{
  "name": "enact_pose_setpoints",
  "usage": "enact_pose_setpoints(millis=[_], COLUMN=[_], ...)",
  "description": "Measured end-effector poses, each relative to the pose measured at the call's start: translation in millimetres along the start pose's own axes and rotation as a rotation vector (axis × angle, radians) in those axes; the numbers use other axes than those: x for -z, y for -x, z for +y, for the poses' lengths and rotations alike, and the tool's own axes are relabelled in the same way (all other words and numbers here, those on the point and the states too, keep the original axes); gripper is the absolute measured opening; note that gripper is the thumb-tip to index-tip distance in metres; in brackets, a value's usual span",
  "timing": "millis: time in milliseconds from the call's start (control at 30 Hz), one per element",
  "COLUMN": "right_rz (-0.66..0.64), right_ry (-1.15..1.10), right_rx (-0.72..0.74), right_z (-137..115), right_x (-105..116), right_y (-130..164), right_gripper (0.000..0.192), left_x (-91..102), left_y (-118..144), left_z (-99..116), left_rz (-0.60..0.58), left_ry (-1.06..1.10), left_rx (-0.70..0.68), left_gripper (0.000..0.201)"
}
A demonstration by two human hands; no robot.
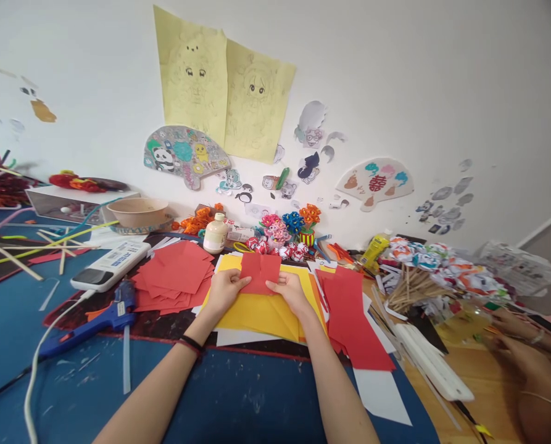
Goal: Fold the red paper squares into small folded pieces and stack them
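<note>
My left hand [225, 288] and my right hand [290, 291] both pinch a small red paper piece [260, 271], held just above a stack of yellow and orange sheets [256, 314]. The left fingers grip its lower left edge, the right fingers its lower right edge. The red piece looks folded or creased down the middle. A dark band sits on my left wrist.
Loose red paper squares [176, 274] lie left; red strips [353, 320] lie right. A blue glue gun [94, 320], white remote-like device [111, 265], glue bottle [215, 234], bowl [139, 213], paper flowers [294, 225] and wooden sticks [411, 287] surround them. Another person's hands [520, 345] work at right.
</note>
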State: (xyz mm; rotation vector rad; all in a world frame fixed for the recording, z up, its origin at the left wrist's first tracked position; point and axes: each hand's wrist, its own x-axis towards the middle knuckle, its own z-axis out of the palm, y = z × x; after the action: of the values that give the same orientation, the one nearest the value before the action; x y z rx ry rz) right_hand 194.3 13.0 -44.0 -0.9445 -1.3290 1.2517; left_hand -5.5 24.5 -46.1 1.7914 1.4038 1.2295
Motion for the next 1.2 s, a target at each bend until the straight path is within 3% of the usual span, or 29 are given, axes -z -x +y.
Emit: enact_pose_setpoints(millis=[433, 667, 800, 900, 1067, 1200], right_rz=[0.062, 0.146, 0.102, 0.01, -0.106, -0.149], right_ry=[-0.014, -0.049, -0.007, 0.062, 0.084, 0.109], right_rx=[-0.018, 0.024, 0.027, 0.012, 0.048, 0.049], right_z=[0.0, 3.5, -1.4, -6.9, -15.5, -15.5], right_x=[-4.8, 10.0, 13.8, 4.8, -12.7, -18.4], right_y=[-1.8, -2.0, -0.4, 0.4, 2.8, 2.6], right_gripper=[0.044, 0.046, 0.044, 0.043, 0.038, 0.042], left_x=[-4.6, 7.2, 9.5, 5.2, 1.4, -1.7], left_y=[1.7, -1.2, -1.6, 1.1, 5.0, 5.5], left_z=[-1.1, -0.9, 8.8, 16.7, 22.4, 23.0], left_rz=[0.004, 0.14, -0.01, -0.1, -0.077, -0.053], left_ry=[0.32, 0.404, 0.472, 0.376, 0.034, -0.094], left_rx=[0.082, 0.135, 0.061, -0.008, -0.049, -0.137], left_gripper=[0.046, 0.043, 0.043, 0.039, 0.033, 0.036])
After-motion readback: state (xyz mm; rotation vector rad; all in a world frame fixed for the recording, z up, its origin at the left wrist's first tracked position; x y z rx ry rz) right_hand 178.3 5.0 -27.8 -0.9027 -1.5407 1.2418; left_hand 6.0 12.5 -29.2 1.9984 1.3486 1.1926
